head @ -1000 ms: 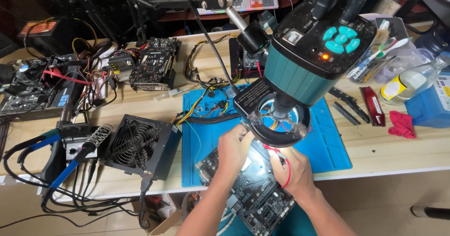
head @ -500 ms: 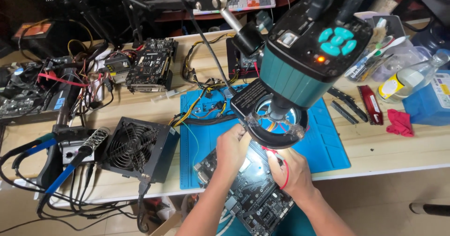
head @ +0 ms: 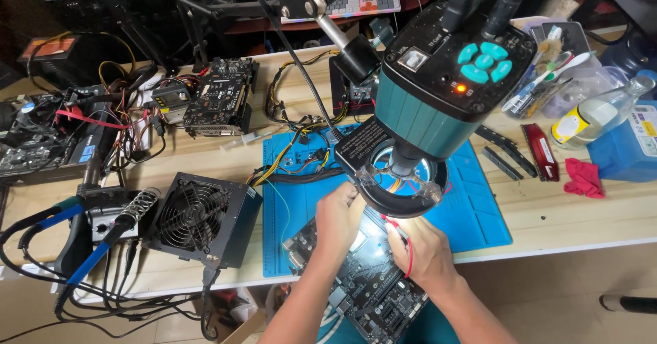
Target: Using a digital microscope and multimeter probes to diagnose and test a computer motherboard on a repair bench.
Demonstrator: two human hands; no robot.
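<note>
The right hand (head: 421, 248) has its fingers pinched together on a red probe lead (head: 404, 238), its tip pointing up and inward to just beneath the microscope's ring light (head: 404, 183). The left hand (head: 337, 217), fingers curled and pressing down, steadies the dark motherboard (head: 369, 289) directly below that ring light. The board's long axis runs diagonally off the blue mat (head: 472, 207) toward the person, and both hands sit about equally near the lit spot under the ring light.
</note>
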